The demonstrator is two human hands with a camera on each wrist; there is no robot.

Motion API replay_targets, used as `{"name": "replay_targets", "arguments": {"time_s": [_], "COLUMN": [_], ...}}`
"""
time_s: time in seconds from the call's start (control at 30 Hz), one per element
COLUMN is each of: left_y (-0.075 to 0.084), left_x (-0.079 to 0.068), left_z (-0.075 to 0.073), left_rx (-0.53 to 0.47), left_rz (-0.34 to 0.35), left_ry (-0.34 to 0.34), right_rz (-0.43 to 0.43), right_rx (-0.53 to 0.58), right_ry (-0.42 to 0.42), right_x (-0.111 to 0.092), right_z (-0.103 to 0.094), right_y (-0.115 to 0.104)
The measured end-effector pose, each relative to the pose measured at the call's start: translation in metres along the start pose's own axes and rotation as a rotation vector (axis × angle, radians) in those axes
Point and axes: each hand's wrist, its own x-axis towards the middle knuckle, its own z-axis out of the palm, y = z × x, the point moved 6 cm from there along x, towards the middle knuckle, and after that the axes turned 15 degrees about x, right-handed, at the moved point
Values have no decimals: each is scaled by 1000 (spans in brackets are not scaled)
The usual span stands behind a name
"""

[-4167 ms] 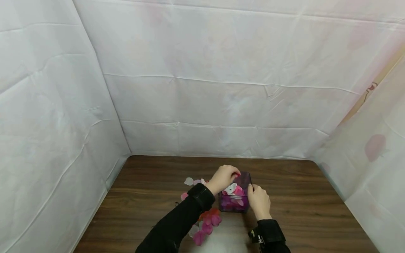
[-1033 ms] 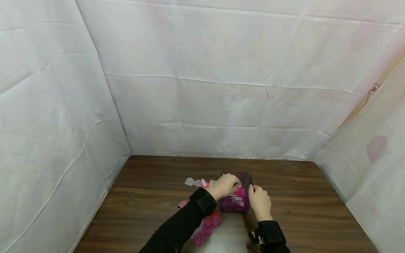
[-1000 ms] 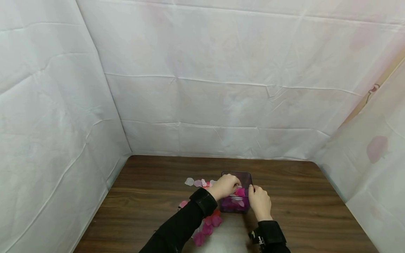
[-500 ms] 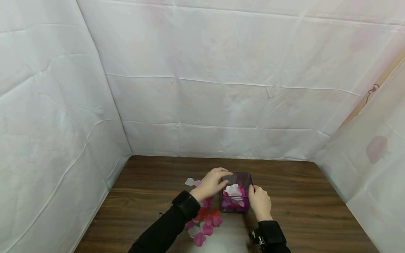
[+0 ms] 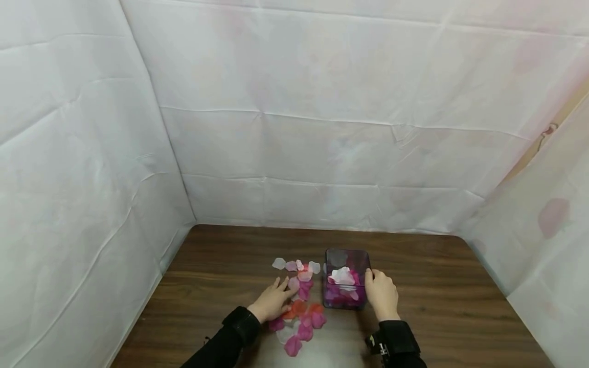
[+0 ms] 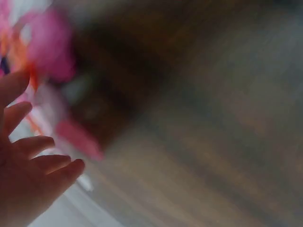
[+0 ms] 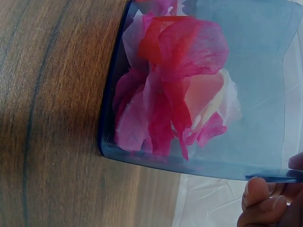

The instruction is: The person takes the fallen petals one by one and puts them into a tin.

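Note:
Fingers spread, my left hand [image 5: 271,300] hovers low over the left side of a scatter of artificial flower petals [image 5: 305,291] on the table; nothing is pinched in it. The left wrist view shows its parted fingers beside blurred pink and orange petals [image 6: 52,45]. With thumb and fingers my right hand [image 5: 383,295] grips the right-hand rim of a see-through purple-tinted plastic box [image 5: 360,259]. Inside lies a heap of pink, red and white petals [image 7: 165,99], a white one uppermost in the head view. The box stands upright on the table.
Loose petals run in a rough column left of the box, from white ones [image 5: 278,263] at the back to a magenta one [image 5: 293,346] nearest me. The brown wood-grain table [image 5: 442,291] meets white cloth hangings [image 5: 322,204] behind and at both sides.
My left hand has come out of the box, leaving a white petal on top of the heap, and moved left and nearer me over the loose petals. The right hand keeps its grip.

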Motion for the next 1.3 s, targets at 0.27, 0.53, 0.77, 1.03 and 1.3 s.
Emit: {"name": "replay_targets", "arguments": {"time_s": [0.27,0.53,0.77,1.03,1.3], "left_y": [2,-4,-13,-10,27], "left_x": [1,7,16,32,70], "left_z": [-4,-16,-41,-81,-128], "left_rx": [59,8,-45,-245,-321], "left_rz": [-70,-97,-91,-118,-46], "left_ry": [309,314,331,381,477], "right_rz": [-4,-8,-3,13,8], "right_rx": [7,5,-5,2,0], "right_ry": [-6,-11,-16,-17,-6], "right_x": [0,2,3,1,1], "right_z": [1,2,2,1,-1], "right_y": [2,2,3,4,2]}}
